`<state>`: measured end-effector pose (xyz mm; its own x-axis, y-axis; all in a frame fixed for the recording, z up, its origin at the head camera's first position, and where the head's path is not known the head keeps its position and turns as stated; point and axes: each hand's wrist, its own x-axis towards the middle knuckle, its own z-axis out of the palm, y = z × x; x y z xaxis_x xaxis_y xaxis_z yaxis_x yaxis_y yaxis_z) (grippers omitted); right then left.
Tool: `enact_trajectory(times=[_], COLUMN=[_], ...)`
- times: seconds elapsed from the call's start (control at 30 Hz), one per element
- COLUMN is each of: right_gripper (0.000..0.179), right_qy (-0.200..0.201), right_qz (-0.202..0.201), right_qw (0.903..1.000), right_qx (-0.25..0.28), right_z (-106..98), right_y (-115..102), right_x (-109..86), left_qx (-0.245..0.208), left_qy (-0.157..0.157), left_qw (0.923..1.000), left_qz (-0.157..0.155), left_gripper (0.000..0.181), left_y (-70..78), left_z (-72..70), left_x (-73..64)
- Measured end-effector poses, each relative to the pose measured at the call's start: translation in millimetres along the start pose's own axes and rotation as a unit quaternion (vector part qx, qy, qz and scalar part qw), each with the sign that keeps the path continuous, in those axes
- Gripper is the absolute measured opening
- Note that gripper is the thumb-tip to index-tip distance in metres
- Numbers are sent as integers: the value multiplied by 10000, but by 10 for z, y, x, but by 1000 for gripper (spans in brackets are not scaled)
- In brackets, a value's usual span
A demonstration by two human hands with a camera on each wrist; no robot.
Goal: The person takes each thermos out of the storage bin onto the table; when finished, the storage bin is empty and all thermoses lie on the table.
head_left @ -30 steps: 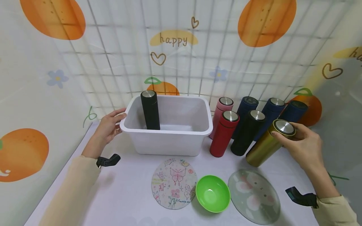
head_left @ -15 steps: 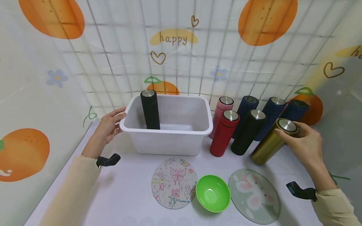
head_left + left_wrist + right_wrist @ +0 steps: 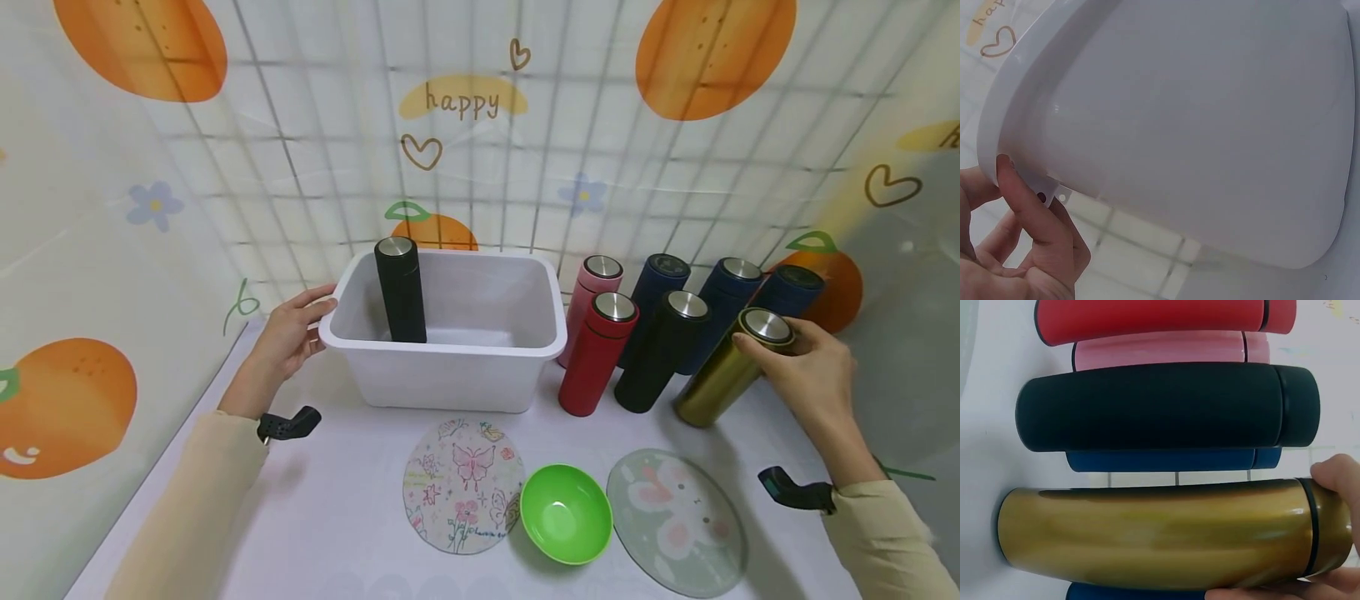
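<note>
My left hand [image 3: 291,335] grips the left end of the rim of a white plastic bin [image 3: 442,379]. In the left wrist view its fingers [image 3: 1029,200] curl at the rim, against the bin's outer wall. A black thermos flask [image 3: 401,296] stands inside the bin, toward the left. My right hand [image 3: 813,367] holds a gold thermos flask [image 3: 712,379] by its steel-topped lid, thumb and fingers on opposite sides. Close beside it is a dark green-black flask [image 3: 656,358], also seen in the right wrist view. I cannot tell whether the gold flask's base touches the table.
Right of the bin stand a red flask [image 3: 592,367], a pink flask [image 3: 588,287] and several navy flasks [image 3: 723,287]. In front lie a butterfly-patterned round mat [image 3: 461,492], a green bowl [image 3: 566,514] and a rabbit-patterned mat [image 3: 675,521]. A wire grid behind cloth rises at the back.
My right hand has shifted the gold flask to the right and slightly back, away from the dark flask. The left hand keeps its hold on the bin's rim.
</note>
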<state>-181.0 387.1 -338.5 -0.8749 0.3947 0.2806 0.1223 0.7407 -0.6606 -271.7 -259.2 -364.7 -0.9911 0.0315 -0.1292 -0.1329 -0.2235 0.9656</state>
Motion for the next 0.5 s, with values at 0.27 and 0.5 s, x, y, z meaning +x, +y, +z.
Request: enact_trajectory(times=[0.27,0.5], right_gripper=[72,77], right_qy=[117,-180], right_qz=[-137,-33], right_qw=[9998,9998], right_qx=[-17,102], right_z=[73,94], right_y=[21,72], right_x=[133,235], left_qx=[88,32], left_qy=[37,15], left_qw=[10000,10000], left_qz=[10,13], left_gripper=[53,54], left_y=[3,7], left_z=[4,-4], left_x=[-3,-1])
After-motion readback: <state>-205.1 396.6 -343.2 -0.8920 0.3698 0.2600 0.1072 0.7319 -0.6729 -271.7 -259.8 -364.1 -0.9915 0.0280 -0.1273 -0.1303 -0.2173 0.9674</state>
